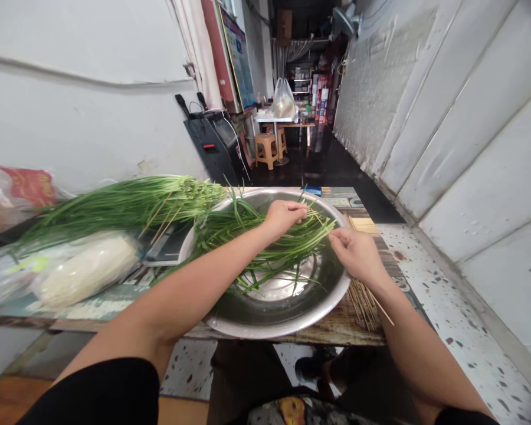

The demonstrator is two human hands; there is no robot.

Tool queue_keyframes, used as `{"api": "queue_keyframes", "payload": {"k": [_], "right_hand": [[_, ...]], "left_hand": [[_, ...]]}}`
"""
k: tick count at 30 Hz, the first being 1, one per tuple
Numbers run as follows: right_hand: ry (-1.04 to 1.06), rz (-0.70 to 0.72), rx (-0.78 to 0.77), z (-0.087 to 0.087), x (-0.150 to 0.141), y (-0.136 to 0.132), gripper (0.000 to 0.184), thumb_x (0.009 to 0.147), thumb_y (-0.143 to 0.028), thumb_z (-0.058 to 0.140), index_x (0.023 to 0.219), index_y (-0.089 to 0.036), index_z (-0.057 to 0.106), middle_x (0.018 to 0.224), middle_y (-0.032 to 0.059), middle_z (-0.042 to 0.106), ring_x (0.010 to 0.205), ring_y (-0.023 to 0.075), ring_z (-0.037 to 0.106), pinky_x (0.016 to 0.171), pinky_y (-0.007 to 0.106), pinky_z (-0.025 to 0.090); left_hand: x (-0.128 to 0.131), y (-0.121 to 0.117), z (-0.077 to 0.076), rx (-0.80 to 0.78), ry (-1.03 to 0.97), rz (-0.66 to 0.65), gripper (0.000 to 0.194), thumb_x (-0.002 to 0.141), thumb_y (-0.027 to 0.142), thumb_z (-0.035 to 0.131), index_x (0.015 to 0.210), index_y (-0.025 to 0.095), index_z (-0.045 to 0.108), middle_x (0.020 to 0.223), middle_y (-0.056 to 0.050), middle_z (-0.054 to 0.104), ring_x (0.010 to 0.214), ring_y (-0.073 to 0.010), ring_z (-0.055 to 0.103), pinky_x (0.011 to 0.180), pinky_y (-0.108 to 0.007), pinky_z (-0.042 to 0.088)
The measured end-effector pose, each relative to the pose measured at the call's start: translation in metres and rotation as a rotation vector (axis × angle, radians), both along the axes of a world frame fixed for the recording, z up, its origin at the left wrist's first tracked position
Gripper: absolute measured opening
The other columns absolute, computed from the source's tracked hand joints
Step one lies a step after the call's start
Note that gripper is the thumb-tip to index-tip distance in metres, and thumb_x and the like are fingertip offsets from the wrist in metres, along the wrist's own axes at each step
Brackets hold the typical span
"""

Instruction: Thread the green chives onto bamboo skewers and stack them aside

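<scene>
A wide steel basin sits on a low table and holds a loose pile of green chives. My left hand reaches over the basin, its fingers closed on the tips of some chive stalks. My right hand is at the basin's right rim, pinching the ends of the same chives and what looks like a thin bamboo skewer. A row of bamboo skewers lies on the table under my right wrist.
A big bundle of chives lies left of the basin, beside a plastic-wrapped white package. A tiled wall runs along the right. Down the corridor stand plastic stools and a table with a bag.
</scene>
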State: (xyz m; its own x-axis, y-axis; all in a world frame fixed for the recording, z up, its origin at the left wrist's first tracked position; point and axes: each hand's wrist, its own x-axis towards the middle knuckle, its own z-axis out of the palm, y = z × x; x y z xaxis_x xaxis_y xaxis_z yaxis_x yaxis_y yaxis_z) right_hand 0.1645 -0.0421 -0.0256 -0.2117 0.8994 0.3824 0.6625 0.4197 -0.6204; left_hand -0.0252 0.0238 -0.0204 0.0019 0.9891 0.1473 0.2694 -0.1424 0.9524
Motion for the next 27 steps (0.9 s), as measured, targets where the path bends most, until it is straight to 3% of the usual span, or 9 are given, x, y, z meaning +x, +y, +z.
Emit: {"api": "queue_keyframes", "payload": {"k": [8, 16, 21, 27], "right_hand": [[0.0, -0.006, -0.003, -0.001, 0.0, -0.001, 0.025, 0.082, -0.029, 0.045, 0.075, -0.019, 0.067, 0.066, 0.0009, 0.067, 0.06, 0.0159, 0.059, 0.057, 0.026, 0.038], [-0.007, -0.031, 0.017, -0.002, -0.001, 0.001, 0.025, 0.083, -0.03, 0.045, 0.077, -0.018, 0.067, 0.067, 0.002, 0.067, 0.061, 0.016, 0.058, 0.058, 0.026, 0.038], [0.001, -0.028, 0.025, -0.001, 0.0, 0.001, 0.025, 0.082, -0.031, 0.045, 0.075, -0.018, 0.066, 0.063, 0.0016, 0.064, 0.058, 0.0154, 0.056, 0.056, 0.025, 0.037], [-0.002, -0.009, 0.014, -0.001, 0.0, 0.0, 0.024, 0.081, -0.03, 0.046, 0.069, -0.019, 0.063, 0.059, 0.0003, 0.061, 0.056, 0.015, 0.054, 0.055, 0.025, 0.036]], "left_hand": [[0.002, -0.005, 0.003, 0.0, 0.062, -0.014, 0.019, 0.069, 0.018, 0.065, 0.084, 0.009, 0.073, 0.075, -0.007, 0.071, 0.053, -0.0077, 0.055, 0.059, -0.021, 0.046], [0.013, -0.016, 0.004, 0.011, 0.183, -0.223, 0.018, 0.072, 0.017, 0.062, 0.086, 0.013, 0.074, 0.072, -0.004, 0.072, 0.056, -0.0101, 0.061, 0.062, -0.022, 0.049], [0.013, -0.014, 0.005, 0.072, 0.194, -0.084, 0.017, 0.072, 0.017, 0.06, 0.082, 0.011, 0.073, 0.07, -0.005, 0.07, 0.055, -0.0102, 0.06, 0.059, -0.021, 0.047], [0.009, -0.008, 0.001, 0.034, 0.084, 0.068, 0.02, 0.072, 0.017, 0.059, 0.086, 0.01, 0.072, 0.064, -0.003, 0.067, 0.05, -0.0087, 0.057, 0.054, -0.02, 0.045]]}}
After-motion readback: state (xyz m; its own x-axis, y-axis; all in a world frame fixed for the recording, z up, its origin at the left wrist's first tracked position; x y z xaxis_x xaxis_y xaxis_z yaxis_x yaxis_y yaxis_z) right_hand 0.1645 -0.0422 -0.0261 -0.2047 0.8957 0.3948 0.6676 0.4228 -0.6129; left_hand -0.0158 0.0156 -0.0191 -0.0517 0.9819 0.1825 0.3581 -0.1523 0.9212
